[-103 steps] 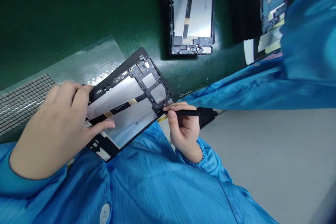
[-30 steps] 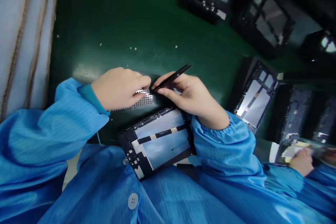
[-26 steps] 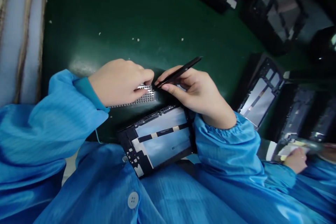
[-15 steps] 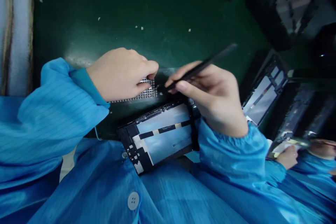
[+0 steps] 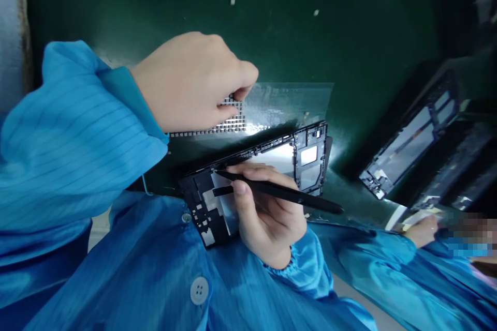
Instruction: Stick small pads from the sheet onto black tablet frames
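Observation:
My left hand (image 5: 194, 80) is closed, thumb and curled forefinger on a clear sheet (image 5: 291, 98) that carries a grid of small grey square pads (image 5: 233, 123). Most of the grid lies hidden under the hand. Between the thumb and fingers of my right hand (image 5: 267, 212) are black tweezers (image 5: 283, 192), their tip down at the upper left part of a black device frame (image 5: 310, 129). That frame lies tilted against the front of my blue smock, with a pale panel and a dark strip inside it. My right hand covers its middle.
Another device frame (image 5: 415, 139) stands on the right, with further dark units (image 5: 446, 160) beside it. At the lower right a co-worker's hand (image 5: 421, 230) shows. Several white crumbs (image 5: 232, 1) are scattered over the green table (image 5: 272, 36).
My right hand has moved from the pad sheet down and left onto the device frame, the tweezers turning with it. My left hand stays on the sheet. The view has shifted somewhat.

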{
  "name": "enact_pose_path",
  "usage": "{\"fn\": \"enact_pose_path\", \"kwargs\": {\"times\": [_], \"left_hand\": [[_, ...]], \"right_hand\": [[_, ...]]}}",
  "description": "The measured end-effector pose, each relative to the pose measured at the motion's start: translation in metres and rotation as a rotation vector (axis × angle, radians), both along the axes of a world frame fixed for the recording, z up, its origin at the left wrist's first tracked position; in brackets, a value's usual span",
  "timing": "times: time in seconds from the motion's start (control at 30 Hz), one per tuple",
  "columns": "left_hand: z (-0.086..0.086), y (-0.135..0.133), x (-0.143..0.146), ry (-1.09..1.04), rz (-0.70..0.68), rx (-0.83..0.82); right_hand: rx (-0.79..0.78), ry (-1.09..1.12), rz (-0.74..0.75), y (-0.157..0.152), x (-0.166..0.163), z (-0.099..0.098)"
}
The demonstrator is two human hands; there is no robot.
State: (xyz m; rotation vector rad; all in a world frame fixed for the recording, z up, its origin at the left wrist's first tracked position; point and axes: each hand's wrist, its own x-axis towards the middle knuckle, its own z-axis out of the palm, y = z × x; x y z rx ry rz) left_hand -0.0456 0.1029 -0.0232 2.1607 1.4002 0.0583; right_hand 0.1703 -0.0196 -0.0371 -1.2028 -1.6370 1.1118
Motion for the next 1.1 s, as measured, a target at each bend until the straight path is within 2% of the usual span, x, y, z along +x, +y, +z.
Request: {"fn": "enact_pose_path", "kwargs": {"times": [0.13, 0.2, 0.33, 0.43, 0.53, 0.67, 0.9, 1.0, 1.1], "left_hand": [[-0.001, 0.0, 0.001, 0.014, 0.003, 0.012], [-0.001, 0.0, 0.001, 0.007, 0.008, 0.016], [-0.002, 0.0, 0.0, 0.003, 0.005, 0.013], [-0.002, 0.0, -0.001, -0.001, -0.002, 0.03], [-0.003, 0.0, -0.001, -0.001, 0.004, 0.018], [-0.003, 0.0, 0.001, 0.003, 0.013, 0.005], [-0.002, 0.002, -0.002, 0.017, 0.025, 0.004], [-0.002, 0.003, -0.002, 0.024, 0.022, 0.008], [-0.001, 0.002, 0.0, 0.017, 0.025, -0.013]], "right_hand": [[0.004, -0.093, 0.096, 0.002, 0.005, 0.012], [-0.02, -0.135, 0.135, 0.017, 0.01, 0.022], [-0.039, -0.233, 0.224, 0.083, 0.02, 0.033], [-0.064, -0.272, 0.373, 0.131, 0.026, 0.026], [-0.11, -0.3, 0.461, 0.151, 0.03, 0.014], [-0.15, -0.279, 0.465, 0.149, 0.033, 0.009], [-0.134, -0.337, 0.47, 0.152, 0.027, 0.022], [-0.18, -0.234, 0.34, 0.13, 0.024, 0.03], [-0.165, -0.125, 0.116, 0.08, 0.02, 0.032]]}}
